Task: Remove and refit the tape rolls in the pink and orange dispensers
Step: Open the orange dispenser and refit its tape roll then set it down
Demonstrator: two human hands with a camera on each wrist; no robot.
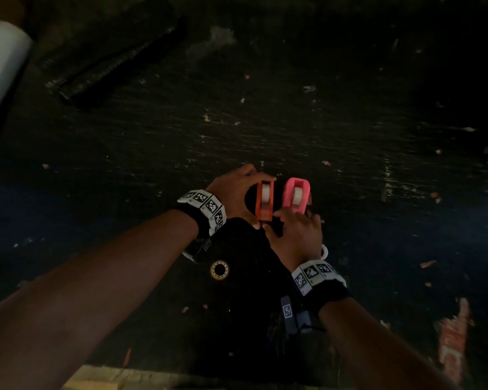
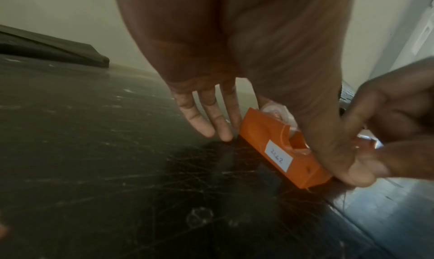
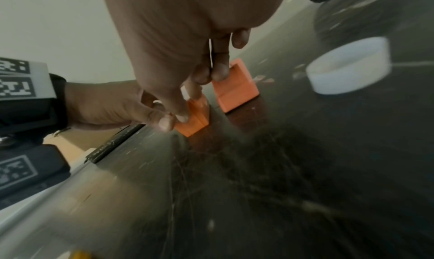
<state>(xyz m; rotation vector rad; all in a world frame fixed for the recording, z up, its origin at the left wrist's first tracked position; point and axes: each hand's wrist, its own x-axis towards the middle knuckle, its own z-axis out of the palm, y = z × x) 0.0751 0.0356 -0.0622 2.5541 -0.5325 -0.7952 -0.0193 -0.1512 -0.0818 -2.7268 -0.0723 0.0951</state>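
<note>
The orange dispenser (image 1: 264, 201) and the pink dispenser (image 1: 289, 198) stand side by side on the dark scratched table (image 1: 350, 136), each with a whitish tape roll (image 1: 297, 196) seated in it. My left hand (image 1: 234, 192) grips the orange dispenser (image 2: 270, 144) lengthwise, fingers (image 2: 211, 120) at its far end and thumb at the near end. My right hand (image 1: 296, 235) reaches in from the right and pinches at the near cutter end of the orange dispenser (image 3: 197, 120). A shiny tape end (image 2: 368, 142) shows between its thumb and fingers. The pink dispenser (image 3: 237, 90) stands untouched just beyond.
A loose white ring-shaped roll (image 3: 347, 66) lies to the right of my right hand. A small gold-rimmed ring (image 1: 219, 268) lies near the table's front edge (image 1: 102, 375). At the back left are a long black object (image 1: 110, 63) and a white cylinder (image 1: 3, 60).
</note>
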